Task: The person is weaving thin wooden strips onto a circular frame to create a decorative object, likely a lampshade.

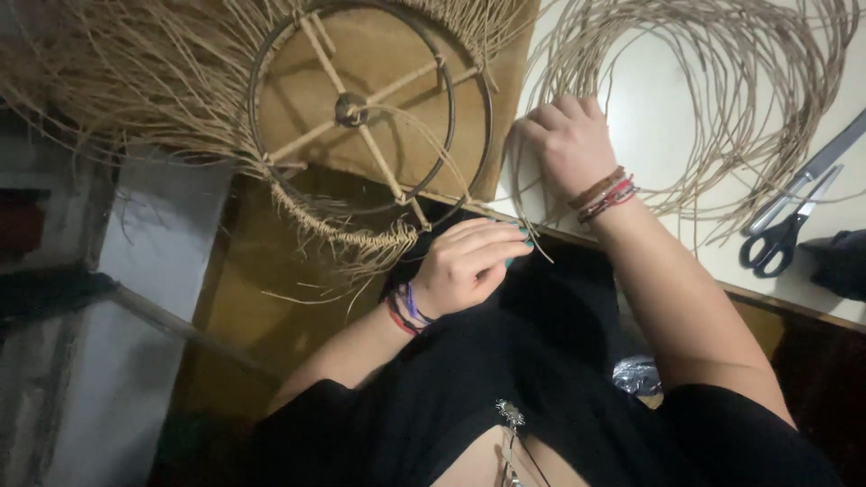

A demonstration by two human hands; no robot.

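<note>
A round wire frame (370, 108) with crossed spokes and a fringe of woven straw-coloured fibre lies tilted over my lap. My left hand (469, 263) is closed at the frame's lower edge, pinching a thin tan strand next to the woven rim (361, 239). My right hand (568, 144) rests on the white table (658, 108) with its fingers curled into a loose coil of tan reeds (713, 81). Both wrists carry several coloured bracelets.
Black-handled scissors (789, 221) lie on the table at the right, by a dark object (839, 261) at the edge. A brown board (397, 54) sits behind the frame. Loose fibres spread at the upper left. Black clothing fills the bottom.
</note>
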